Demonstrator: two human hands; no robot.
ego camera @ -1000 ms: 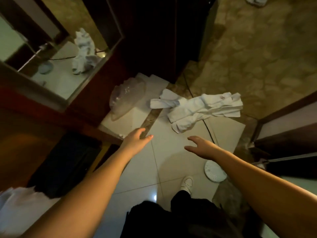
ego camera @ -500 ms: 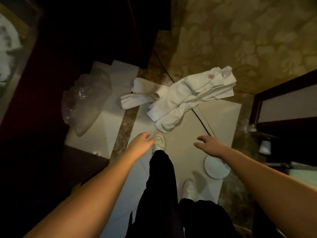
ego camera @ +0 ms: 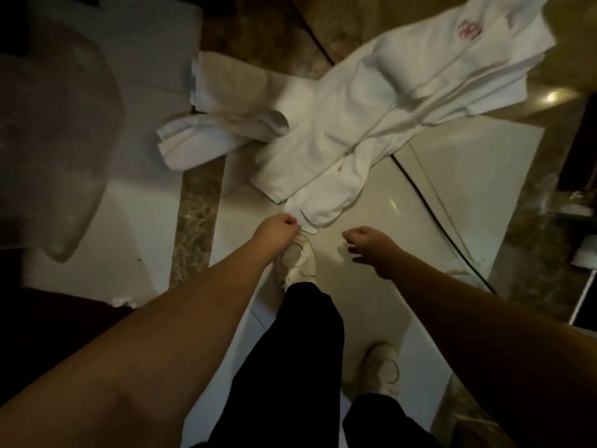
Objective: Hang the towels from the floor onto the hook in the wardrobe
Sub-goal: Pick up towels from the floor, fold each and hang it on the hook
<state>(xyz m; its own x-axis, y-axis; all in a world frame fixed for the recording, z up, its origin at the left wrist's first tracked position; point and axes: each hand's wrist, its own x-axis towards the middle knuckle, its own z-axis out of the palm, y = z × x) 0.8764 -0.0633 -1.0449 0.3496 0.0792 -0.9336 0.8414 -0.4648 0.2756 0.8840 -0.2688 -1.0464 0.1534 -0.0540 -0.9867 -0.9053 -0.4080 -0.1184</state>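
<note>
White towels lie heaped on the floor; left hand pinches their near corner, right hand loosely curled, holding nothing, just beside

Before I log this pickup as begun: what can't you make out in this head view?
- Left hand: whether its curled fingers pinch the towels; the knuckles hide the contact.
- Right hand: fingertips face away.
- Towels: far end cut by the top edge.
- Wardrobe hook: outside the frame.
- Clear plastic at left: blurred, dim.
</note>
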